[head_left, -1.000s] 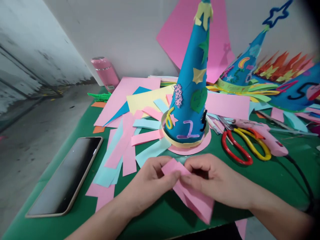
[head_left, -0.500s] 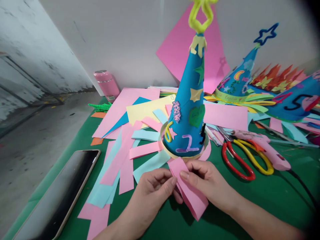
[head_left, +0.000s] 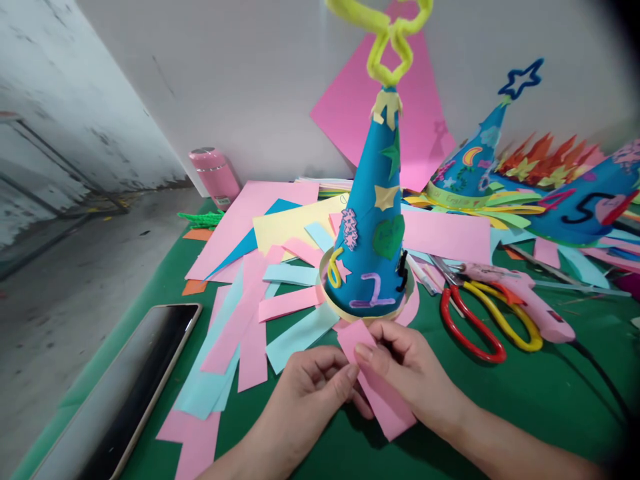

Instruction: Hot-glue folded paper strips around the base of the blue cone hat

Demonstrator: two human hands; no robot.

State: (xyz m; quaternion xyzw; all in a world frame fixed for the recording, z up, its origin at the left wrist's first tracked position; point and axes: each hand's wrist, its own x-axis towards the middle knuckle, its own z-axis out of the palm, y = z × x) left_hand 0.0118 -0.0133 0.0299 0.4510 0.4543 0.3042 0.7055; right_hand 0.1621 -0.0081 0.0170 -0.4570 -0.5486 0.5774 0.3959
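Both hands pinch a pink paper strip point(head_left: 385, 403) near the front of the green table point(head_left: 500, 400). My left hand point(head_left: 310, 387) grips its left side with thumb and fingers closed. My right hand point(head_left: 407, 367) holds the upper end with curled fingers. The strip's top end lies just below the base of a tall blue cone hat point(head_left: 373, 227). The hat bears stickers, pipe-cleaner numbers and a yellow pipe-cleaner loop point(head_left: 390, 33) on top. Pink and light blue strips point(head_left: 295, 303) fan out from its rim.
A phone point(head_left: 115, 393) lies at the front left. Red and yellow scissors point(head_left: 480, 317) and a pink glue gun point(head_left: 520, 297) lie right of the hat. More decorated cone hats point(head_left: 500, 160) stand at the back right. Paper sheets point(head_left: 280, 220) and a pink bottle point(head_left: 215, 177) sit behind.
Both hands have carried the pink strip forward, up to the cone hat's base. The camera tilted up, so the hat's yellow loop came into view.
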